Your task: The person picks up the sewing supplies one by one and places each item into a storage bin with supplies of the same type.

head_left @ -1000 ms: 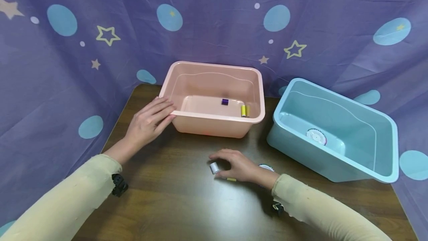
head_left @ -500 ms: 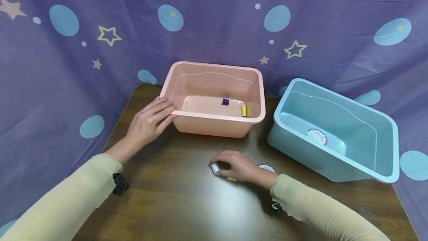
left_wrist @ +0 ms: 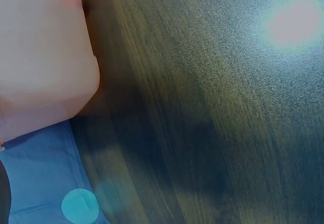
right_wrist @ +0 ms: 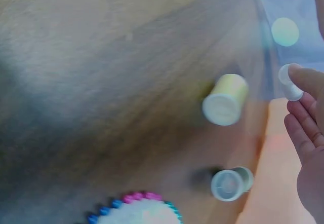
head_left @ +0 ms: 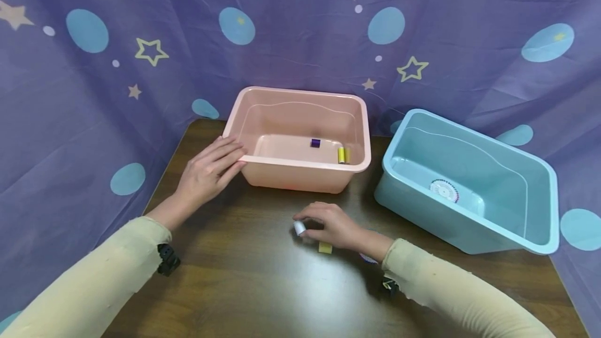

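Observation:
My right hand (head_left: 331,226) pinches a white thread spool (head_left: 299,228) between thumb and fingertips, just over the table. In the right wrist view the thumb lies across the same white spool (right_wrist: 291,84). A pale yellow spool (head_left: 325,248) stands under this hand, and another pale spool (right_wrist: 229,184) shows in the right wrist view. Below my right wrist, a wheel of ball-headed pins (head_left: 368,258) is mostly hidden. My left hand (head_left: 206,171) rests on the front left corner of the pink bin (head_left: 300,163), fingers lying over its rim. The left wrist view leaves that hand out.
Inside the pink bin lie a purple spool (head_left: 315,143) and a bright yellow spool (head_left: 341,155). To its right stands a blue bin (head_left: 422,200) with a pin wheel (head_left: 444,191) on its floor. A patterned purple curtain (head_left: 300,30) hangs behind the brown table (head_left: 263,286).
The right thumb and fingers have closed on the white spool and raised it slightly. More of the pale yellow spool now shows below the hand. The left hand stays on the pink rim.

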The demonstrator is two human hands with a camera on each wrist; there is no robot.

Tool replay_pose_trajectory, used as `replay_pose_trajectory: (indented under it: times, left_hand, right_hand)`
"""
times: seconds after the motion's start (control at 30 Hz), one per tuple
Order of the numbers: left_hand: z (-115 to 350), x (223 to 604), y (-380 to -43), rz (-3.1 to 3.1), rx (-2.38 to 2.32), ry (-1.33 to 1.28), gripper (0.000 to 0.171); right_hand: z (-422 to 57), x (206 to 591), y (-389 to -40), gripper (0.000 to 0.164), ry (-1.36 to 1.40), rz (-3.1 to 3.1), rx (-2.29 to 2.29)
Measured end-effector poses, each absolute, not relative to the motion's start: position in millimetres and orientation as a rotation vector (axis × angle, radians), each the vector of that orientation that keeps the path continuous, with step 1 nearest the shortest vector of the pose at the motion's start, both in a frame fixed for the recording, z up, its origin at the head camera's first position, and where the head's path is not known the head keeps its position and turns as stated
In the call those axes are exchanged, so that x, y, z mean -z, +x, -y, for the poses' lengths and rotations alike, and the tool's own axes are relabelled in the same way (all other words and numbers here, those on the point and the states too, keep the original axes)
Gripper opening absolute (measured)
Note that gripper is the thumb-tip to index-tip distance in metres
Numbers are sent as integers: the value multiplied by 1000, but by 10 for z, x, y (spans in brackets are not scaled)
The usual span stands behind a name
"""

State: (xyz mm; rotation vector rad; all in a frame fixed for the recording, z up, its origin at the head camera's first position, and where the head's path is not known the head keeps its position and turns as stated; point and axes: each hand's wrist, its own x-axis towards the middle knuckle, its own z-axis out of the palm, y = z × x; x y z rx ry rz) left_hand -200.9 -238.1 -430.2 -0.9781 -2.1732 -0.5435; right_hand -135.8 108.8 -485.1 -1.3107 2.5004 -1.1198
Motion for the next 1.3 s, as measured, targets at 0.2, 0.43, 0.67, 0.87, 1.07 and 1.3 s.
replay_pose_trajectory:
  times: [0.2, 0.43, 0.67, 0.87, 1.07, 1.3]
  left_hand:
    - [2377, 4300, -2012, 2160, 548, -978, 45]
    - [2383, 4289, -2005, 2159, 545, -978, 45]
    - [2386, 4281, -1992, 2172, 530, -982, 42]
    - [2389, 4278, -1992, 2169, 537, -987, 36]
    - [2402, 4291, -1990, 2183, 523, -984, 39]
    - [2410, 4276, -1988, 2186, 517, -982, 44]
  right_hand:
    - [-1085, 4645, -1370, 37, -1341, -2540, 1143]
    - [-1067, 4382, -1401, 40, -1412, -2580, 1177]
    - [-1050, 4116, -1462, 43, -1467, -2616, 1208]
    - [-1060, 3908, -1533, 42, -1543, -2655, 1190]
    - [-1045, 3740, -1632, 41, -1631, -2694, 1185]
    - [-1013, 3566, -1795, 41, -1740, -2732, 1190]
